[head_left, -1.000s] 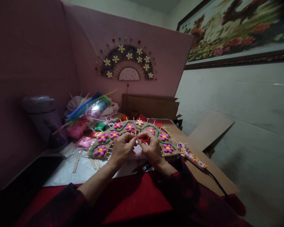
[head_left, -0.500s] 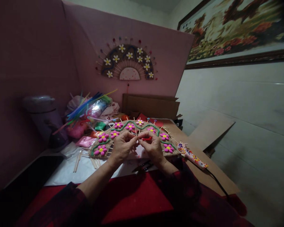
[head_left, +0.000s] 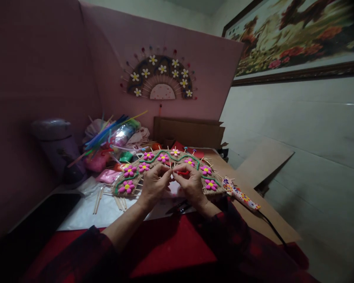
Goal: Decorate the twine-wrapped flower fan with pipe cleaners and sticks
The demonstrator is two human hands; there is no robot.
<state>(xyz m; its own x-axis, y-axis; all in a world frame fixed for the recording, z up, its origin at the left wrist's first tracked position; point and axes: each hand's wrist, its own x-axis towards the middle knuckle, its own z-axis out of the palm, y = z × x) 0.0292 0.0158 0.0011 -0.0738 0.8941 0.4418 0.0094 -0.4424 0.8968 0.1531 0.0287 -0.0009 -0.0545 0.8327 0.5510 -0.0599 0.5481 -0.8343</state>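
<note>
My left hand [head_left: 155, 184] is closed in a pinch, its fingertips meeting those of my right hand [head_left: 191, 184]. Whatever the left fingers pinch is too small to make out. A small red piece [head_left: 183, 173] shows between the thumb and index finger of my right hand. Both hands are over a half-round fan [head_left: 153, 158] wound with brown twine, its lower middle partly hidden by them. Pink flowers [head_left: 126, 186] with yellow centres and a wavy green cord decorate it. Thin sticks poke out past its edge, a few tipped with blue beads.
Loose sticks [head_left: 98, 200] lie on white plastic at left, near a dark flat object [head_left: 44, 216]. Craft supplies [head_left: 118, 135] are heaped behind. A patterned glue gun [head_left: 240, 193] with a black cord lies right. Dark-handled scissors [head_left: 178, 207] lie below my hands. Another fan [head_left: 162, 70] hangs on the pink board.
The whole view has shifted very slightly. Both hands stay pinched together over the fan, with hardly any visible finger movement.
</note>
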